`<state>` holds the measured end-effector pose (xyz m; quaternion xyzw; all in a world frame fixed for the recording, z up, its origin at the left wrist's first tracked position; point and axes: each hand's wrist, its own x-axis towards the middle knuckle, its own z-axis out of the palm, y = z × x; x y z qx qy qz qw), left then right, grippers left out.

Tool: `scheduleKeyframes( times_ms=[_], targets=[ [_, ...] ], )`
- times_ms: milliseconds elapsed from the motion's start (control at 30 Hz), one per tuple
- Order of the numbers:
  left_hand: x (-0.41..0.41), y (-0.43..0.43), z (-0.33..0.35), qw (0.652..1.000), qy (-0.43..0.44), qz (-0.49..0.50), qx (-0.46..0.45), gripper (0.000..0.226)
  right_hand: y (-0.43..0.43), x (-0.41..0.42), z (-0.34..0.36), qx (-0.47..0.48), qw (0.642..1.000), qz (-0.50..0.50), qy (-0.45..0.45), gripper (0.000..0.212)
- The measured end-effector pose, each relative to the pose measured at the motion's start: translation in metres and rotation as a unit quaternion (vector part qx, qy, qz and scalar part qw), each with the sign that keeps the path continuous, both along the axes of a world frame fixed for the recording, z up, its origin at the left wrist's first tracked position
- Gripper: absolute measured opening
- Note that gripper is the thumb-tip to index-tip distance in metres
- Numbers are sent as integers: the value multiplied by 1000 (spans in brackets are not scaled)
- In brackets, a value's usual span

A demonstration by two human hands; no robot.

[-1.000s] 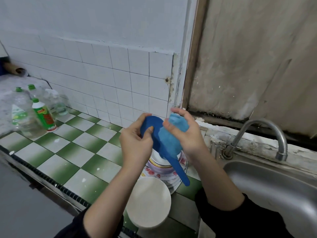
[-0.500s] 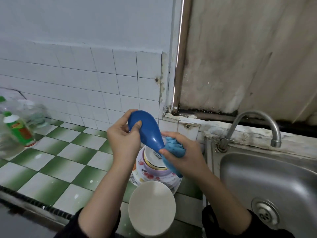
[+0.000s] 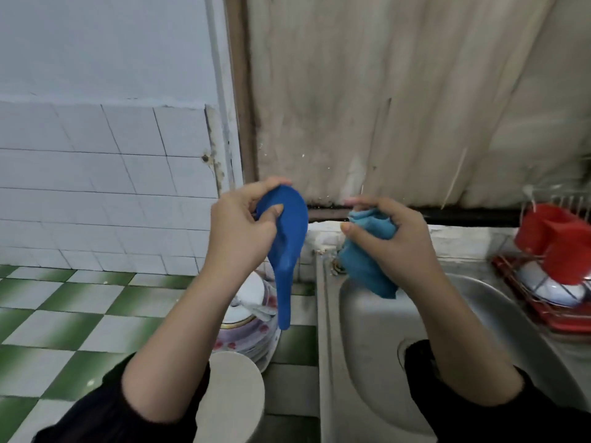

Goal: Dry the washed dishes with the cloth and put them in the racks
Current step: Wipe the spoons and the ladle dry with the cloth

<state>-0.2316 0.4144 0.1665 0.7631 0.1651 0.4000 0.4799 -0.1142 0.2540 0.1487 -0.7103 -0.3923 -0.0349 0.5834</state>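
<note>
The left hand [image 3: 238, 231] is gripping the broad rounded head of a blue plastic rice spoon [image 3: 287, 251], thumb pressing on its smooth surface and fingers curling over the top edge. The narrow handle is hanging straight down in front of a stack of flowered plates [image 3: 252, 343]. The right hand [image 3: 395, 239] is bunching a soft teal cloth [image 3: 364, 270], fingers curled round it, and a loose fold is drooping below the palm over the steel sink [image 3: 367, 362]. Spoon and cloth are sitting apart, with a gap between them. The stack is standing on the bench [image 3: 80, 318] of glossy green-and-white checked tiles, just beside the sink's left rim, with a plain white round dish [image 3: 230, 404] nearer the person. At the far right a red wire rack [image 3: 540, 318] is holding a white bowl [image 3: 553, 290] and blurred red plastic cups [image 3: 563, 241].
</note>
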Motion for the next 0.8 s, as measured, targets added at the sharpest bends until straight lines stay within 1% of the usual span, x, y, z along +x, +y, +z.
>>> scheduleKeyframes(
  times_ms=[67, 133, 233, 367, 400, 467, 533, 567, 700, 800],
  targets=[
    [18, -23, 5, 999, 5, -32, 18, 45, -16, 10, 10, -53, 998, -3, -25, 38],
    [38, -46, 10, 998, 2, -53, 26, 50, -34, 17, 17, -82, 996, 5, -33, 41],
    [65, -85, 18, 996, -5, -86, 33, 51, -62, 26, 22, -69, 997, -13, -42, 32],
    [101, -136, 24, 992, -22, -122, 32, 45, -109, 55, 23, -28, 992, -108, -59, 17],
    [110, -148, 24, 991, -20, -132, 30, 44, -121, 63, 24, -18, 990, -124, -65, 16],
    [128, -174, 25, 988, -15, -150, 36, 41, -146, 79, 26, -10, 984, -158, -86, 13],
    [143, -198, 28, 985, -12, -165, 51, 38, -169, 95, 27, -14, 976, -189, -109, 5],
    [151, -208, 31, 983, -10, -174, 58, 38, -179, 103, 27, -16, 972, -203, -120, 7],
    [181, -239, 42, 973, 20, -210, 91, 37, -215, 132, 26, -23, 955, -245, -162, 26],
    [206, -254, 54, 974, 10, -199, 105, 39, -239, 151, 29, -2, 950, -252, -182, 26]
  ],
)
